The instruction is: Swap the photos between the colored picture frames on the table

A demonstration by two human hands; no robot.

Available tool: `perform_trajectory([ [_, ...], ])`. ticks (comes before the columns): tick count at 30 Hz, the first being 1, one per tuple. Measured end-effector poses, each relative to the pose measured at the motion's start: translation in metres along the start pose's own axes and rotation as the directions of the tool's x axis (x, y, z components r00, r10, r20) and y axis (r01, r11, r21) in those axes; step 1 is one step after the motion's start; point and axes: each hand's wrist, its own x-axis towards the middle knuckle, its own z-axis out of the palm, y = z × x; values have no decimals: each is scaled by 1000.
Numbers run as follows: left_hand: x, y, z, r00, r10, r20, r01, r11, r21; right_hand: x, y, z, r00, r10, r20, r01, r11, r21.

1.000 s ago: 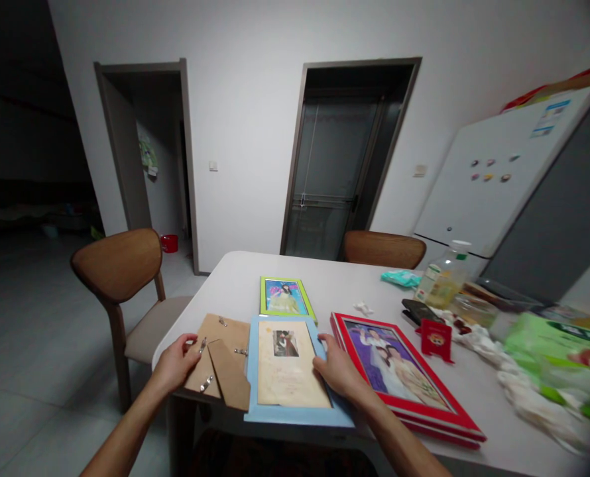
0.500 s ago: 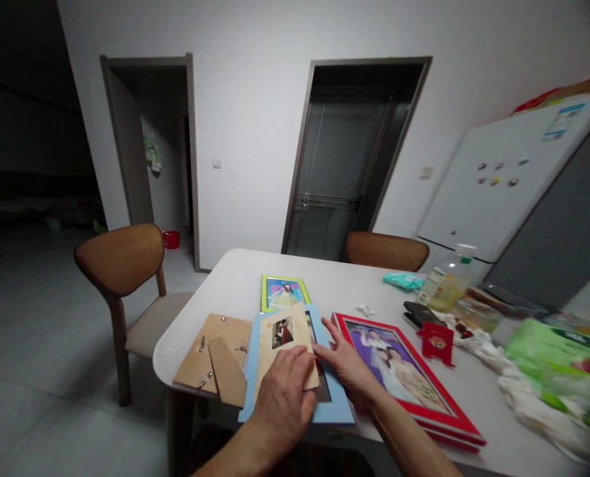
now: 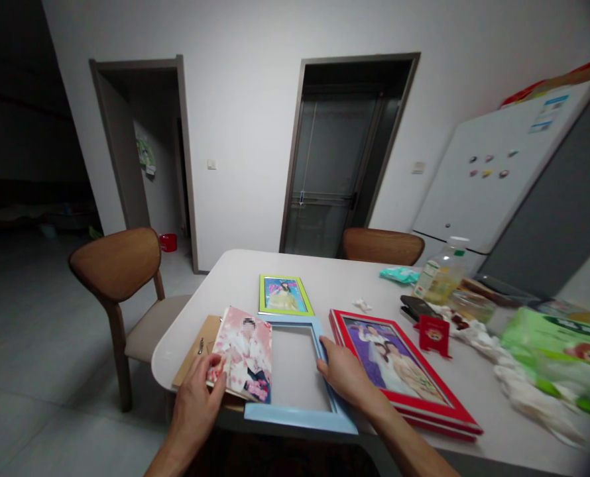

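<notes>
My left hand [image 3: 199, 391] pinches the lower left edge of a pink floral photo [image 3: 243, 354], tilted above a brown frame backing board [image 3: 195, 354] that it partly covers. My right hand [image 3: 343, 371] grips the right side of a light blue picture frame [image 3: 299, 415], whose middle is open and shows the white table through it. Beyond the blue frame lies a small yellow-green framed picture [image 3: 285, 295]. Right of my right hand, a large red picture frame [image 3: 399, 364] with a wedding photo rests on another red one.
The white table [image 3: 215, 285] also bears a plastic bottle [image 3: 440, 275], a phone-like dark object [image 3: 417, 308], a small red stand [image 3: 434, 336], crumpled white tissue [image 3: 518, 387] and a green package [image 3: 563, 358]. Wooden chairs stand at the left [image 3: 120, 265] and far side [image 3: 382, 245].
My left hand has moved left, away from the blue frame, with the photo now showing its pink face. The frame's middle is now see-through. My right hand has closed on its right side.
</notes>
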Motion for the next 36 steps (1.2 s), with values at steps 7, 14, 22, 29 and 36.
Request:
perform_trajectory([
  [7,-8,-7,5,992,31,126,-57,977,204,3,-1,7,1000,-9,17,11,996,-86],
  [14,-10,-8,1,991,93,95,-118,943,311,-1,-2,9,995,-69,-75,62,993,-102],
  [22,-16,13,14,952,201,230,-228,969,96,4,-45,37,995,-89,-53,103,806,582],
  [29,-6,31,40,954,263,147,-263,965,-20,5,-90,20,990,-58,-129,141,324,935],
  [36,16,60,33,988,-129,-85,59,823,-565,-7,-83,3,997,73,-27,6,269,963],
])
